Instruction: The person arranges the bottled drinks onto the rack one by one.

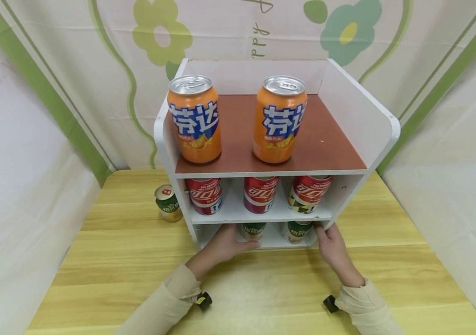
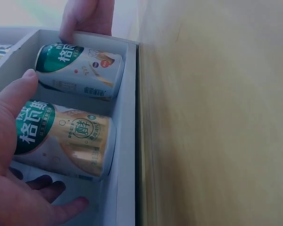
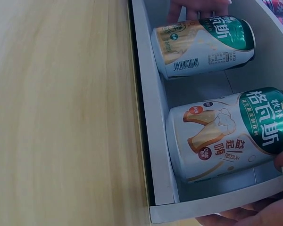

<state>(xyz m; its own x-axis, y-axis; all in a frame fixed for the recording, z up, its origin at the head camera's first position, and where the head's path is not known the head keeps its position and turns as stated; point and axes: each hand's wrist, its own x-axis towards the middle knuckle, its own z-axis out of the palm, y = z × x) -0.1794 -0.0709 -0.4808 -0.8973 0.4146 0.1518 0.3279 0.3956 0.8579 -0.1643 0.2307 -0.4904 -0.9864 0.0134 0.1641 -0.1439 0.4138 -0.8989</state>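
Observation:
My left hand (image 1: 222,244) reaches into the bottom tier of a white three-tier shelf (image 1: 363,111). Its thumb and loosely extended fingers lie on either side of a green, white and gold drink can (image 2: 68,141); whether they touch it I cannot tell. At the shelf's lower right corner, my right hand (image 1: 333,246) grips the side panel, with the thumb inside and the fingers outside. Just inside that panel stands a second green-topped can (image 3: 221,136), close to the right thumb. Another green can (image 1: 168,203) stands on the table, left of the shelf.
Two orange soda cans (image 1: 195,121) stand on the brown top board (image 1: 238,116). Three red cans (image 1: 260,195) fill a row on the middle tier. Below is a wood-grain table (image 1: 263,288), with printed cloth (image 1: 221,32) behind and at the sides.

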